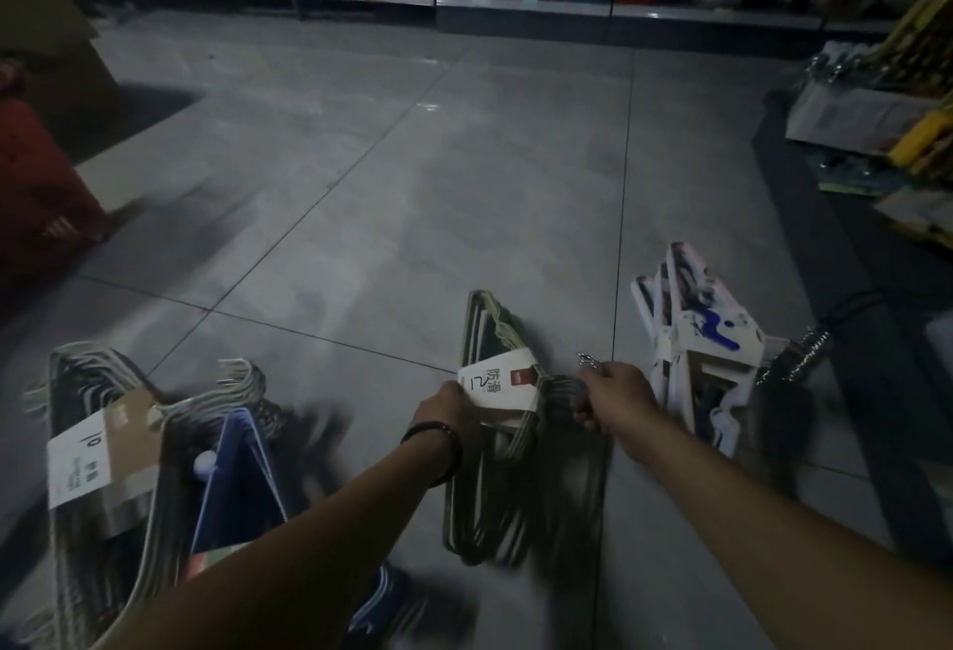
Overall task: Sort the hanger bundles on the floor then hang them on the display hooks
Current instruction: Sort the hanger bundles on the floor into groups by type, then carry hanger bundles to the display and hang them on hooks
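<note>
Hanger bundle [508, 489] wears a white band [497, 383] reading 防滑

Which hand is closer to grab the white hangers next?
Probably the right hand. It sits just beside the white hangers, while the left hand is farther off, on the other side of the grey hangers both hands hold.

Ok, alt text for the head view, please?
Both hands grip a grey-green hanger bundle on the tiled floor, left hand at its white paper band, right hand at the hooks. A white bundle lies to its right, a cardboard-banded bundle and blue hangers to its left.
</note>
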`<act>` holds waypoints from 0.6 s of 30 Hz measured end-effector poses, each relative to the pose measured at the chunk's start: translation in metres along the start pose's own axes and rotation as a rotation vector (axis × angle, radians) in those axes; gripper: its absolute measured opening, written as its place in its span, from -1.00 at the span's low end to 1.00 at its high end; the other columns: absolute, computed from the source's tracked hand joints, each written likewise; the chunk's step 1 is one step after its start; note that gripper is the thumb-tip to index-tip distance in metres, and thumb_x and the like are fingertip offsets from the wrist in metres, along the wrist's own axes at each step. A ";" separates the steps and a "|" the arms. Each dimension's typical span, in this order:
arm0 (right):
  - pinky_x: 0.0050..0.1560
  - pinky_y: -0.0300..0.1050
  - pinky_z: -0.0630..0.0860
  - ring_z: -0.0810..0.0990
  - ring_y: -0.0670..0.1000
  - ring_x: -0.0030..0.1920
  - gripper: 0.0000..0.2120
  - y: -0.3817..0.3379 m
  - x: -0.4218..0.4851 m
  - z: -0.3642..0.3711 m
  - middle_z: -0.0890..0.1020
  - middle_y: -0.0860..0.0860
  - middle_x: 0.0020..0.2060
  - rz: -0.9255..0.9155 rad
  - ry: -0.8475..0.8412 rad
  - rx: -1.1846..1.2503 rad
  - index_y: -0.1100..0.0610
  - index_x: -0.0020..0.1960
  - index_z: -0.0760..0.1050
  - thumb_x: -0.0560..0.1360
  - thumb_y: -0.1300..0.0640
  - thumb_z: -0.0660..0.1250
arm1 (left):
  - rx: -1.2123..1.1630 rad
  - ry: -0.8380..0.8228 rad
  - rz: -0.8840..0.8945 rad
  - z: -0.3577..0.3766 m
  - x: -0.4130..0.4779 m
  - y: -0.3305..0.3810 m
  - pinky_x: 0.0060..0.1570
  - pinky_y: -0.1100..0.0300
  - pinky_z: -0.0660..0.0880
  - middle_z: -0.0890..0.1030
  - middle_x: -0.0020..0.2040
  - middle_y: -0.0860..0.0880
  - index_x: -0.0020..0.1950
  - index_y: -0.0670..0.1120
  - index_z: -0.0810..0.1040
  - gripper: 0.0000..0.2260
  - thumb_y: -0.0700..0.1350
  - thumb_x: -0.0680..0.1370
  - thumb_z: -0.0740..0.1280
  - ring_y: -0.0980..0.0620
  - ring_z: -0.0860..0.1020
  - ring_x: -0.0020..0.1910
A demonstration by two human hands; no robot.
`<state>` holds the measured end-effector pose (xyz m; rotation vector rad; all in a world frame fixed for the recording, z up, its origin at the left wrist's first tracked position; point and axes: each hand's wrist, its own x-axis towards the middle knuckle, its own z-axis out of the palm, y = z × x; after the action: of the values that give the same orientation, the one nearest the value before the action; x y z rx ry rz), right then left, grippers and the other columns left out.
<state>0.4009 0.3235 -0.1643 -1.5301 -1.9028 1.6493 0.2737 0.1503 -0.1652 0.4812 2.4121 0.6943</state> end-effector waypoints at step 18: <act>-0.08 0.03 0.66 0.67 0.30 0.08 -0.63 -0.004 0.013 0.013 0.66 0.26 0.12 0.147 0.124 -0.279 0.31 0.23 0.57 0.57 0.05 0.35 | 0.198 0.033 -0.068 0.033 0.013 -0.023 0.07 0.09 0.63 0.67 0.11 -0.13 0.20 -0.16 0.62 -0.77 -0.16 0.56 0.43 -0.13 0.65 0.03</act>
<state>0.3835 0.3264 -0.1719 -1.8703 -2.0658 1.3475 0.2803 0.1501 -0.2073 0.4676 2.5284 0.4388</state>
